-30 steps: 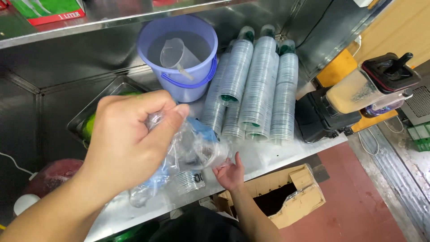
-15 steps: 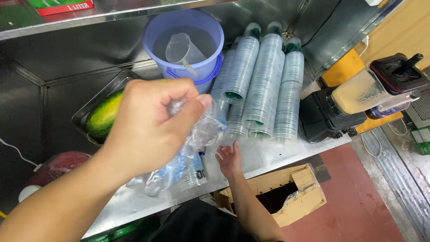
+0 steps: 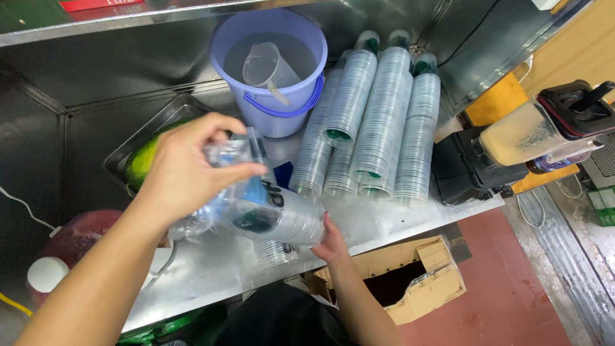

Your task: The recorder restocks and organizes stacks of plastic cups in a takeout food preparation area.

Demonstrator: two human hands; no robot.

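**Sleeve of cups being stripped of its wrap over the steel counter**

The left hand (image 3: 186, 173) pinches crumpled clear wrap (image 3: 221, 157) at the near end of a sleeve of cups (image 3: 275, 214), fingers pressed together on the plastic. The right hand (image 3: 333, 240) cups the far end of the sleeve from below, fingers curled against the bottom cup. The sleeve lies roughly level, held above the counter (image 3: 211, 269), just in front of the person.

Judged from this, the step in hand is peeling the wrap off the sleeve. The wrap is bunched at one end and the cups are partly bare, so the job looks about midway. The next move calls for a steady right hand while the left draws the plastic along the stack without tipping the cups apart.

Counted:
- One sleeve in the hands; a further short stack of cups (image 3: 275, 250) lies on the counter just beneath it.
- Wrapped sleeves (image 3: 378, 122) leaning against the back wall: about six, overlapping, so the count is not sure.
- One blue bucket (image 3: 269, 64) with one clear jug (image 3: 266, 67) inside.
- One blender (image 3: 519, 144) at the right.
- One steel tray (image 3: 173, 112) holding one green fruit (image 3: 141, 163).
- One open cardboard box (image 3: 410, 282) on the red floor.
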